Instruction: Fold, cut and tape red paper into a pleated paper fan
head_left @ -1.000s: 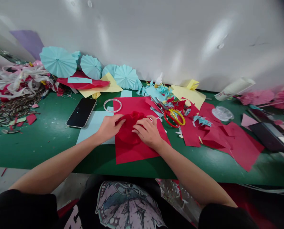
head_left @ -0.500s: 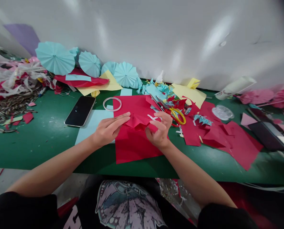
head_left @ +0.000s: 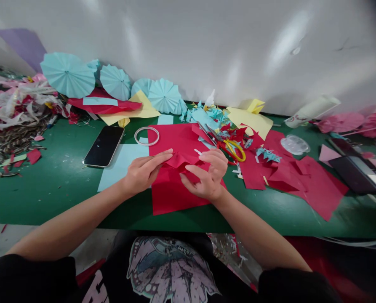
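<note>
My left hand (head_left: 143,171) is closed on the left end of a small piece of folded red paper (head_left: 179,160), its fingers straight and pressed together. My right hand (head_left: 208,172) curls round the right end of the same piece. Its thumb and index finger stand slightly apart by the lower edge, and the grip is partly hidden. A narrow white strip (head_left: 198,152) shows beside the right fingertips. The piece is held above a large red sheet (head_left: 172,198), which lies partly over a light blue sheet (head_left: 116,162).
A white tape ring (head_left: 146,136) and a phone (head_left: 104,146) lie left of the red sheet. Yellow-handled scissors (head_left: 235,150) lie right, among paper scraps. Pleated blue paper discs (head_left: 165,97) lean against the wall. More red paper (head_left: 320,189) lies on the right.
My right thumb and index finger have moved left along the folded paper's lower edge and spread apart. My left hand stays about where it was. The view has shifted slightly.
</note>
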{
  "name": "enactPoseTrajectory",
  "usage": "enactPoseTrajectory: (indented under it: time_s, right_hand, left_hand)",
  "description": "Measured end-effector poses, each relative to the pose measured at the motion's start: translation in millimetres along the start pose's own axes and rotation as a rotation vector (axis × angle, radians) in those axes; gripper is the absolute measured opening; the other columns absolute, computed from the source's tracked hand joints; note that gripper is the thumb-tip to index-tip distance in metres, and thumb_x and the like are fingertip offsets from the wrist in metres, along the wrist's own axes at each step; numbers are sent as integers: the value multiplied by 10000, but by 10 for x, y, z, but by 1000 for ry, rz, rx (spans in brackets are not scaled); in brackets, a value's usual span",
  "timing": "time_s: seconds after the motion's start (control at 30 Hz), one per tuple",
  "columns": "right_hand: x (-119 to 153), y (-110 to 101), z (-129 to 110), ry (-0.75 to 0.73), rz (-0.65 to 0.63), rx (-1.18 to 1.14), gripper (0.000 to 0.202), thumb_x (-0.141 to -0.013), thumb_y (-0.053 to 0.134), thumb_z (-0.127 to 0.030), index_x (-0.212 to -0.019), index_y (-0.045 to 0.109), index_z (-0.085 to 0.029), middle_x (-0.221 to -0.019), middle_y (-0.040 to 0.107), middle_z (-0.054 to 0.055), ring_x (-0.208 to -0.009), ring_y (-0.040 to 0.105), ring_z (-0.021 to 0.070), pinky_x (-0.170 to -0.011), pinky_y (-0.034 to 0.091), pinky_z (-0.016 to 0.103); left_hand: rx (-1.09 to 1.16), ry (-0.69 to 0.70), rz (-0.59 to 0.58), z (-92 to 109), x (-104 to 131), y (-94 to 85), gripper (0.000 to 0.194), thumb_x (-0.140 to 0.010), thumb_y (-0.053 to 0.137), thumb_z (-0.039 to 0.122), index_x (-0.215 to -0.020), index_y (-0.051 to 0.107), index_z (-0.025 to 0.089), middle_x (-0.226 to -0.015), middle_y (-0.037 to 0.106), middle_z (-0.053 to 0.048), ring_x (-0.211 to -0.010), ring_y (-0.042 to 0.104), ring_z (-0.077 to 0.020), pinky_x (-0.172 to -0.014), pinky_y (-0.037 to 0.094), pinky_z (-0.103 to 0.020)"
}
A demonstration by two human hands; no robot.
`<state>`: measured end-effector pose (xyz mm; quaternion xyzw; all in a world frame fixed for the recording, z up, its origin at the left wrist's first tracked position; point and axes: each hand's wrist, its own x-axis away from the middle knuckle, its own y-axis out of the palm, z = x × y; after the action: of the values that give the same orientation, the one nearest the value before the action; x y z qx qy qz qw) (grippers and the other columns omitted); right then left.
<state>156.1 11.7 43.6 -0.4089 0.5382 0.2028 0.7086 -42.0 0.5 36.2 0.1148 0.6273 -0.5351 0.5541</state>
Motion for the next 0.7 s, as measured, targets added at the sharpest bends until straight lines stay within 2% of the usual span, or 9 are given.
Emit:
enactPoseTrajectory:
  time_s: [0.1,0.23,0.33,0.43,0.57,0.7]
  right_hand:
    - [-22,9,-35,14,-6,33,146,-727,625,-196,-840,543,-240,-996,441,39,-937,450,193,-828,439,408]
    - [-24,16,-53,40,-41,19,139,-735,610,-120,-783,544,-232,-962,548,13,-934,476,168,-834,418,379]
    - [8,22,-55,34,-99,6,126,-762,598,-120,-791,547,-230,-919,623,-15,-918,503,148,-870,391,385]
    - [44,31,-62,27,-132,-1,118,-782,586,-132,-816,554,-241,-879,653,-38,-895,520,132,-916,360,395]
    - [39,39,-74,39,-113,-20,143,-774,591,-126,-832,533,-243,-865,663,-45,-869,543,127,-932,347,402]
    - [5,52,-67,52,-57,-99,214,-763,604,-138,-837,438,-252,-842,673,-49,-836,568,128,-891,379,403]
  left_hand:
    - [13,-1,-19,11,-1,6,342,-836,458,24,-1133,564,154,-1094,667,-92,-949,657,-131,-810,547,-197]
    - [39,-4,-22,38,-25,20,262,-813,511,41,-1036,589,153,-1082,675,-91,-973,649,-148,-835,547,-230]
    - [67,-16,-32,77,-58,24,177,-798,567,95,-965,575,152,-1093,669,-108,-1018,630,-175,-888,530,-299]
    - [106,-5,-51,115,-84,27,185,-800,565,89,-972,545,154,-1079,672,-121,-1022,628,-182,-963,475,-387]
    - [141,0,-40,130,-87,36,198,-800,551,54,-958,549,172,-971,707,-77,-966,650,-165,-1002,429,-432]
    - [151,-9,-34,125,-78,41,186,-798,549,48,-933,563,174,-919,714,-54,-931,659,-156,-1006,418,-438]
